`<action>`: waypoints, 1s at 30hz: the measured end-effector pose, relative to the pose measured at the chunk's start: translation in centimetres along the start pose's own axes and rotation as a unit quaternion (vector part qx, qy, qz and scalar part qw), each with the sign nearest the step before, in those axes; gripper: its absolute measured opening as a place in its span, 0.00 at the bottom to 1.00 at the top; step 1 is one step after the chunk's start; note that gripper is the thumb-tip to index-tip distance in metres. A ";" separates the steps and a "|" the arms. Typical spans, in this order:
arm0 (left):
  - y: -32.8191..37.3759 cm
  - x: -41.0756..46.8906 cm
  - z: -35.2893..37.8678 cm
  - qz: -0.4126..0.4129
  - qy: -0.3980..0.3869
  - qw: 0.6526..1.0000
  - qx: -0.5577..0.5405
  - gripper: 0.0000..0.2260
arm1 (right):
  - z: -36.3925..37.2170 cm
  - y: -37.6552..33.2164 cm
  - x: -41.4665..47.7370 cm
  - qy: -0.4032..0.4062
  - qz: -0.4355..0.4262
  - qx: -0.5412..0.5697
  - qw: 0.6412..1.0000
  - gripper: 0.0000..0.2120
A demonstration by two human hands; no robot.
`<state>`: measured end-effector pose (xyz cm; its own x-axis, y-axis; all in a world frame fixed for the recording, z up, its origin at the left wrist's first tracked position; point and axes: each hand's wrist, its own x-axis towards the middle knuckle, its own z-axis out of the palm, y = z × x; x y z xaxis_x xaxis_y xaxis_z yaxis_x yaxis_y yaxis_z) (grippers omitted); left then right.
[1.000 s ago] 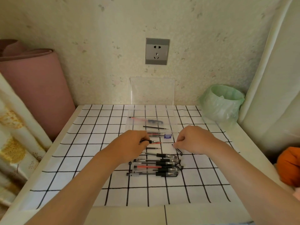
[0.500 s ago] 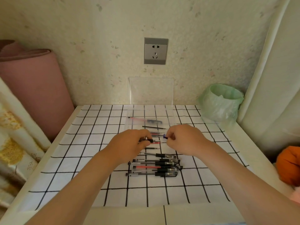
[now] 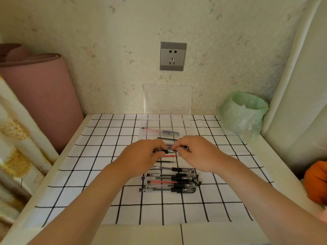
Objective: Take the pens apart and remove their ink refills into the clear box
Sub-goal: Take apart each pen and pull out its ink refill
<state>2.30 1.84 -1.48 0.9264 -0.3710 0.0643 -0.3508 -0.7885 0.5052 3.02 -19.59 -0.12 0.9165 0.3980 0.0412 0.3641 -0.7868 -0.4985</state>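
Pink rolled mat (image 3: 40, 96) stands at the far left against the wall, with a floral curtain (image 3: 16, 147) in front of it. A white checked cloth (image 3: 99, 174) with black lines covers the surface.

Over its middle, the left hand (image 3: 141, 156) has its grip closed round the black rubber section of a pen (image 3: 163, 151), held level just above the cloth. The right hand (image 3: 198, 154) meets it from the other side, its grip pinching the pen's tip end, and the fingertips of the two hands nearly touch. Half a second ago a small gap lay between them. A second ago the right hand sat lower and well off to the right, away from this pen.

Just behind the hands lies the clear box (image 3: 184, 124), its lid (image 3: 167, 99) upright against the wall. A red-inked piece (image 3: 152, 129) and a thin black refill (image 3: 167, 138) lie inside it. Nearer the person, a row of whole pens (image 3: 169, 183) lies side by side on the cloth. Small labels sit near their left ends, too small to read.

A grey wall socket (image 3: 173, 56) is set above the box. To the right stands a bin lined with a green bag (image 3: 242, 112), and an orange object (image 3: 316, 181) shows at the right edge.
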 end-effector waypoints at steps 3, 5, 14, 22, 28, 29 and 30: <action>0.0 0.0 -0.1 -0.003 -0.002 1.000 -0.009 0.06 | -0.2 0.0 0.0 0.003 0.005 -0.012 1.000 0.12; 0.0 0.0 -0.2 -0.006 0.000 1.000 -0.011 0.06 | -0.3 0.0 0.0 0.002 0.011 -0.016 1.000 0.12; 0.4 0.0 -0.2 -0.009 -0.009 0.998 -0.066 0.07 | 0.3 -1.0 -0.3 -0.007 0.004 0.048 0.999 0.12; 0.3 -0.1 -0.7 -0.021 -0.039 0.995 -0.091 0.05 | -0.1 -0.6 -0.1 0.029 0.005 0.019 0.999 0.10; 0.1 -0.5 -1.1 -0.004 -0.003 0.995 -0.104 0.07 | 0.6 -0.9 -0.4 0.054 -0.083 -0.052 0.994 0.10; 0.2 -0.6 -1.1 0.000 0.006 0.994 -0.107 0.08 | 0.7 -1.0 -0.4 0.055 -0.083 -0.035 0.994 0.09; 0.1 -0.8 -1.2 0.004 0.013 0.994 -0.105 0.07 | 0.9 -1.0 -0.4 0.050 -0.075 -0.008 0.996 0.09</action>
<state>1.71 2.58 -0.45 0.9277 -0.3623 0.0902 -0.3251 -0.6651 0.6722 2.11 -18.56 -0.43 0.8628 0.4641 0.2003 0.5005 -0.7291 -0.4668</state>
